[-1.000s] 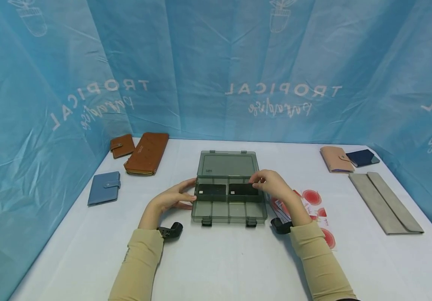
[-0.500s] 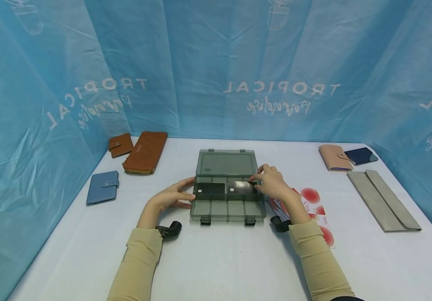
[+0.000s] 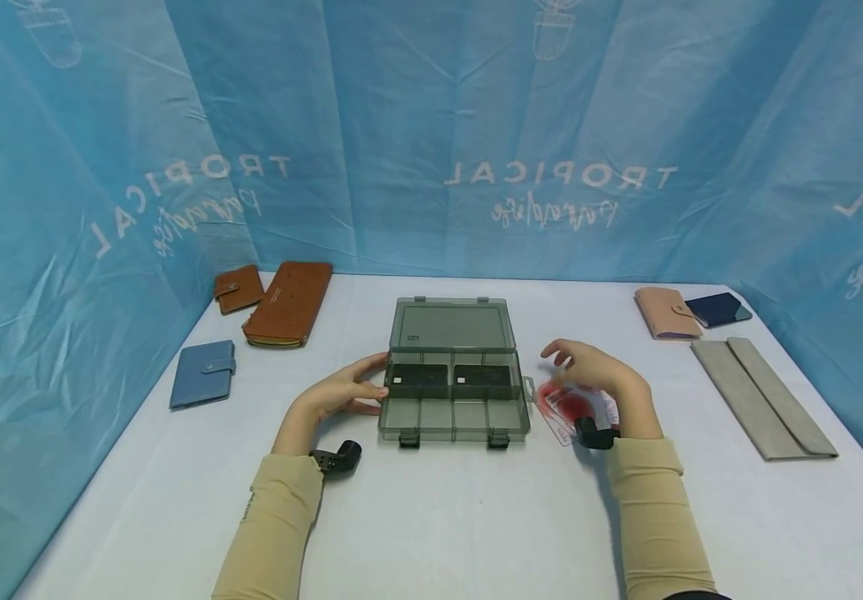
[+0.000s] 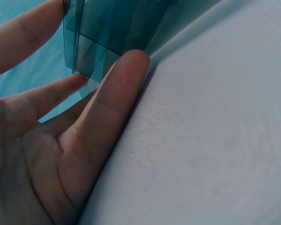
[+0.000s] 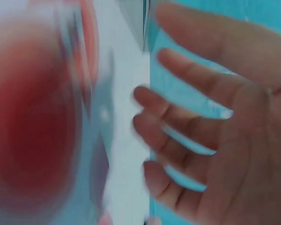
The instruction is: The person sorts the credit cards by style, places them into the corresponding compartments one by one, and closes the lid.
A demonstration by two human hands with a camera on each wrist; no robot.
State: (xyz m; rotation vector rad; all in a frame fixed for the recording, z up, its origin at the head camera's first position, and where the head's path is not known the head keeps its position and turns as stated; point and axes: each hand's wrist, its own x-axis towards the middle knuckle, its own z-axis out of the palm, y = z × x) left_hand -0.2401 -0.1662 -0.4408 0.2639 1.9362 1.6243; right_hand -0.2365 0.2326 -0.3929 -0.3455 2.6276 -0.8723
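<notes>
Your right hand (image 3: 589,367) has just come away from the smoky-green translucent plastic case (image 3: 454,435) and is released, its fingers loosely bent around nothing. Half a second ago its fingertips were at the right-hand flat black rectangular card (image 3: 482,377), which caught a pale glare; now the card shows dark, so I judge that you have finished settling it. Your left hand (image 3: 341,392) stays where it was, extended fingers touching the case's left side, apparently steadying it rather than clenching.

The case sits mid-table with its hinged lid (image 3: 452,323) tipped back. Both black cards, the other being the left-hand one (image 3: 419,377), are side by side in its rear half; whether they lie flat or lean, I cannot tell. Thin dividers split the front half into small cells.

Under your right hand is a clear packet printed with red rounds (image 3: 569,404) (your hand and forearm cover much of it). The other holders look closed, so their contents don't show: on your left a blue snap wallet (image 3: 202,375), a small brown snap wallet (image 3: 238,289) and a long brown wallet (image 3: 290,302); on your right a pinkish-tan snap wallet (image 3: 667,312) and a long grey flap sleeve (image 3: 765,400).
</notes>
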